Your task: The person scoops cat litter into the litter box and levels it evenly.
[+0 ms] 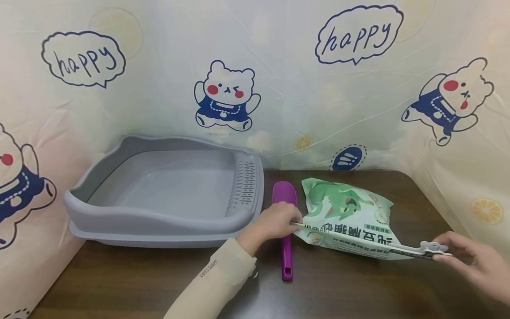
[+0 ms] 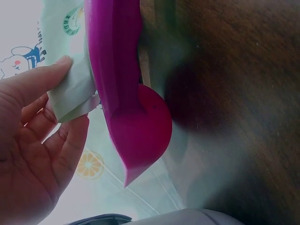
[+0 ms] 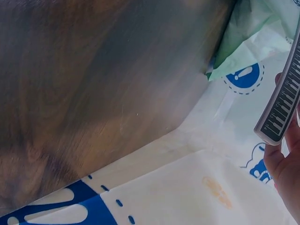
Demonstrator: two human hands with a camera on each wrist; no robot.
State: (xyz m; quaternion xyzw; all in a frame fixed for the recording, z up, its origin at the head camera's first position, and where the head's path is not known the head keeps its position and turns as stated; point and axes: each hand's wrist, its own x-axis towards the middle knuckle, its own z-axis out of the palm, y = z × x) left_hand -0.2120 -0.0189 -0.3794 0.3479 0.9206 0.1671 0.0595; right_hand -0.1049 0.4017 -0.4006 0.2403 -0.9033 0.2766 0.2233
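A pale green bag of cat litter (image 1: 346,208) with a green cat printed on it lies on the table. My left hand (image 1: 279,219) pinches its near left corner (image 2: 72,96) between thumb and fingers. At the other end, my right hand (image 1: 474,259) grips a long bag clip (image 1: 410,249) with a grey shaped end, which lies along the bag's near edge. In the right wrist view the clip (image 3: 283,103) shows a dark face with a piano-key pattern. A purple scoop (image 1: 287,261) lies under my left hand, its blade pointing away from me.
On the left stands a large grey litter box (image 1: 159,226) with a raised rim and a slotted ledge on its right side. The dark wooden table (image 1: 338,288) meets a printed cloth (image 1: 287,88) at the back and sides.
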